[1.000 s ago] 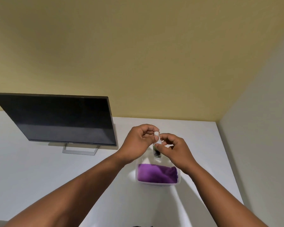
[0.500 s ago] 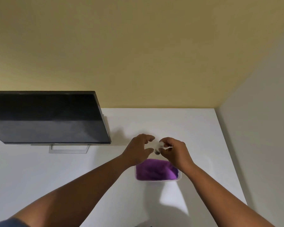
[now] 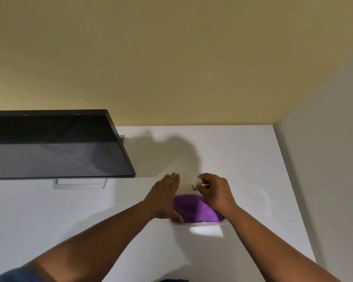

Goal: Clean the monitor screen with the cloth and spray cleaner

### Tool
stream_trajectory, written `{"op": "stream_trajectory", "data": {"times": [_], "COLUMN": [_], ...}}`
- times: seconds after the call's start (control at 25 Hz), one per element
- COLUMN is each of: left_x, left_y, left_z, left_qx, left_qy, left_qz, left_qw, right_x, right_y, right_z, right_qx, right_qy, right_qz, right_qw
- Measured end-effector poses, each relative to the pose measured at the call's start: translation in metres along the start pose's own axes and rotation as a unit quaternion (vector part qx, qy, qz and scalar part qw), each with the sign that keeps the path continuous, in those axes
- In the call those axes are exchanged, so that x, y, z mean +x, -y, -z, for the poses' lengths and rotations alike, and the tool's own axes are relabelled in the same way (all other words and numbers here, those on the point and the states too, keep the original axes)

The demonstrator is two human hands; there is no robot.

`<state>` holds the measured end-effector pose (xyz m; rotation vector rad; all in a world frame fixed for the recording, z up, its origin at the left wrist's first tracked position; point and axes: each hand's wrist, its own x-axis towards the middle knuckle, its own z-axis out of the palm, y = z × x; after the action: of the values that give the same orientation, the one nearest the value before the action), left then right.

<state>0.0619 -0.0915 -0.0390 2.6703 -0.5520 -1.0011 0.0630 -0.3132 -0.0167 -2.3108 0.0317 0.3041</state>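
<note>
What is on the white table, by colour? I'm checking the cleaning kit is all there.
Black: 1, the monitor
Purple: 1, the cloth
White or clear: 2, the tray holding the cloth, and the small spray bottle in the right hand
Total: 4

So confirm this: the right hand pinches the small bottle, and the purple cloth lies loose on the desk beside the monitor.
Wrong on one point: in the head view the cloth lies in a clear tray, not loose on the desk. The right hand does pinch the bottle.
</note>
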Motion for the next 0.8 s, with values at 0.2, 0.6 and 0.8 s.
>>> {"op": "stream_trajectory", "data": {"times": [0.2, 0.6, 0.8], "left_x": [0.001, -0.002, -0.028], "left_y": [0.000, -0.003, -0.016], "left_z": [-0.002, 0.005, 0.024], "left_qx": [-0.003, 0.004, -0.014], "left_qy": [-0.003, -0.019, -0.063], "left_qz": [-0.008, 0.000, 0.000], "left_qw": [1.000, 1.000, 0.998], "right_x": [0.001, -0.003, -0.015], "right_y": [-0.004, -0.006, 0.007], "right_z": [-0.005, -0.003, 0.007], "right_qx": [0.015, 0.011, 0.013], "right_qy": [-0.015, -0.012, -0.041], "right_qz": [0.000, -0.009, -0.001], "right_qw": [1.000, 1.000, 0.999]}}
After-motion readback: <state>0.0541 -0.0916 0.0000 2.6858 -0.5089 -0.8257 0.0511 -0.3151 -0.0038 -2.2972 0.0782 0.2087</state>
